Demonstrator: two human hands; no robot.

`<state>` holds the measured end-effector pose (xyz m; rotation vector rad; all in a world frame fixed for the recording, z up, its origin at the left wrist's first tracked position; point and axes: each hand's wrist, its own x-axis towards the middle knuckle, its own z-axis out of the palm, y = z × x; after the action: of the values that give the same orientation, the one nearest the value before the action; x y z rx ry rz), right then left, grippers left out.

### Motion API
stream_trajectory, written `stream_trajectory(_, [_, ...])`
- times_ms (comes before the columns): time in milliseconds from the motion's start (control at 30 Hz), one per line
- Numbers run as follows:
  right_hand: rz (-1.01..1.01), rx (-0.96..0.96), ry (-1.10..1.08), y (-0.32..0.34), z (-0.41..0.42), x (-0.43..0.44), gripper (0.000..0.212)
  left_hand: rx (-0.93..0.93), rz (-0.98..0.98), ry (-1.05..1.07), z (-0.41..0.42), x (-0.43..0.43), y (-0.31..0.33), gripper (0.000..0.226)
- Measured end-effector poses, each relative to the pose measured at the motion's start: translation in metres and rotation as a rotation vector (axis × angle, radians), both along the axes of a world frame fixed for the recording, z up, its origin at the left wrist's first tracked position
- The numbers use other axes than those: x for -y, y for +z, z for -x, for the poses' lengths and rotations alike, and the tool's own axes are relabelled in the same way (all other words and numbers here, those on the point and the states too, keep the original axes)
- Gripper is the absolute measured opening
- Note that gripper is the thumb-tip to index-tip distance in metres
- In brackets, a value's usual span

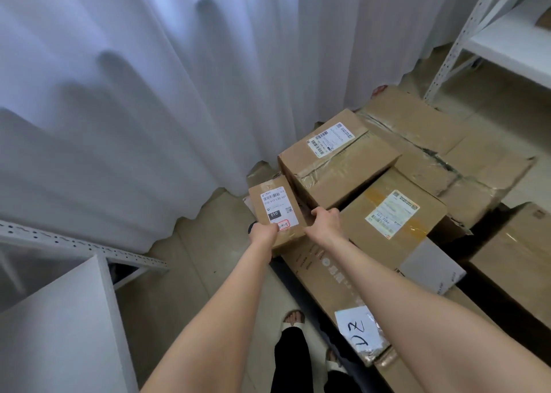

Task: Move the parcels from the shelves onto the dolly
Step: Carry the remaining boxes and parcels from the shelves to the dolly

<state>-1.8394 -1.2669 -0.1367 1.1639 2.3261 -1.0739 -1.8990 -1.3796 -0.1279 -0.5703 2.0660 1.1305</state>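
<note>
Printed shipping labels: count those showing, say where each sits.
3. One on the small parcel held by the left hand and right hand, one on the taped box behind it, one on the yellow-taped box to its right. Others may be hidden.

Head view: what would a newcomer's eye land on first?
At centre frame, the left hand and right hand hold a small parcel with a 010 label. Just right of it, bigger cardboard boxes lie crowded together. A white curtain fills the upper left.
</note>
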Motion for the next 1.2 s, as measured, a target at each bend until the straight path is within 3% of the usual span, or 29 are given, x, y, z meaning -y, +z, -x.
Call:
stream_trajectory(333, [-0.088,-0.069,-0.112,0.057,-0.075,-0.023,0.047,-0.091,-0.014,-0.168,-0.057,-0.020,0.059,0.039])
stream_trajectory(500, [-0.135,-0.072,-0.216,0.078,-0.128,-0.026,0.047,-0.112,0.009,-0.333,-0.096,-0.028,0.079,0.025])
stream_trajectory(767, [-0.207,-0.097,-0.418,0.109,-0.226,-0.003,0.047,-0.165,-0.022,-0.644,-0.168,-0.032,0.107,0.041])
stream_trajectory(1000, [-0.269,-0.085,-0.609,0.138,-0.339,-0.003,0.048,-0.233,-0.093,-0.879,-0.259,-0.068,0.126,0.036])
stream_trajectory(1200, [-0.337,-0.044,-0.788,0.154,-0.456,-0.008,0.044,-0.240,-0.144,-1.065,-0.370,-0.103,0.135,0.055])
